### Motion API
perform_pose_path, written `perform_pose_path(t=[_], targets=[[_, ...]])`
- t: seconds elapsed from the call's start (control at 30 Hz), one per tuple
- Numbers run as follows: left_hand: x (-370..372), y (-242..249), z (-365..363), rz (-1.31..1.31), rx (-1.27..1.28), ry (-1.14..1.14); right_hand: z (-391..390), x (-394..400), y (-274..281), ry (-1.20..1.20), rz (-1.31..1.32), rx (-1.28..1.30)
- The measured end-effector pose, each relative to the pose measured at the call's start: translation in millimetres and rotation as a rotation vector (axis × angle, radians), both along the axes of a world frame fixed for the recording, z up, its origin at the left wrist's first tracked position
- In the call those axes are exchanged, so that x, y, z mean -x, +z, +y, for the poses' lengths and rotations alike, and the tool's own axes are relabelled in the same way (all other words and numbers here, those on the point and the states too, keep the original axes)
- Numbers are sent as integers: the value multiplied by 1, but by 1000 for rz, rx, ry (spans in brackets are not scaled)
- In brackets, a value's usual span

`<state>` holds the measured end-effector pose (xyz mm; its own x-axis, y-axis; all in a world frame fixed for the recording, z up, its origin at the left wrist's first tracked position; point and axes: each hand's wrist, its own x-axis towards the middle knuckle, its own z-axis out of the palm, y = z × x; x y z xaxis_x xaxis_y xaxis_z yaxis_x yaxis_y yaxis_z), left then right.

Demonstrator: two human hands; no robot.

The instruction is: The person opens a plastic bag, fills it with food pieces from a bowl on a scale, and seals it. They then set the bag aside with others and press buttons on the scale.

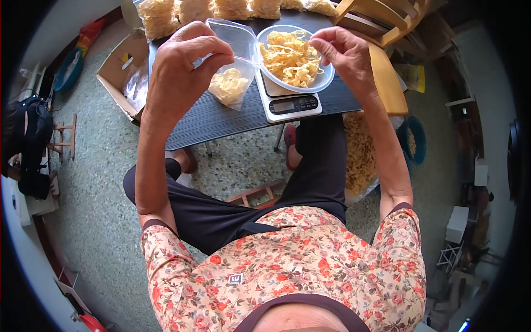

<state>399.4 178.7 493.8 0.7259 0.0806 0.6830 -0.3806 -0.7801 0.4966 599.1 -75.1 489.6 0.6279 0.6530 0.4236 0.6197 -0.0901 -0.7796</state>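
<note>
My left hand (191,72) pinches the edge of a clear zip bag (238,41), near its red zip line. Pale yellow dried pieces (228,86) lie in the bottom of this bag, which rests on the dark table. A translucent plastic bowl (301,86) stands on a white kitchen scale (276,110) and holds a heap of yellowish dried strips (290,58). Over the bowl's right rim is my right hand (345,55), thumb and fingers pressed together. Whatever is between those fingertips, if anything, is too small to make out. The scale's display is unreadable.
Several filled clear bags (229,8) line the table's (204,119) far edge. A cardboard box (119,83) with plastic inside stands left. A wooden chair (387,22) is at the back right. A large bag of dried strips (359,152) sits on the floor beside my leg.
</note>
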Motion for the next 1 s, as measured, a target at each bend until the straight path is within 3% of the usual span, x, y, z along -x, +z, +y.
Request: perform_pose_path(t=[0.1, 0.57, 1.0], targets=[[0, 0, -2, 11, 12, -4, -11, -1, -5, -70, -152, 266], [-7, -5, -5, 40, -25, -35, 19, -13, -32, 6, -532, 401], [-7, -7, -9, 73, 32, -26, -5, -13, -25, -53, -624, 0]])
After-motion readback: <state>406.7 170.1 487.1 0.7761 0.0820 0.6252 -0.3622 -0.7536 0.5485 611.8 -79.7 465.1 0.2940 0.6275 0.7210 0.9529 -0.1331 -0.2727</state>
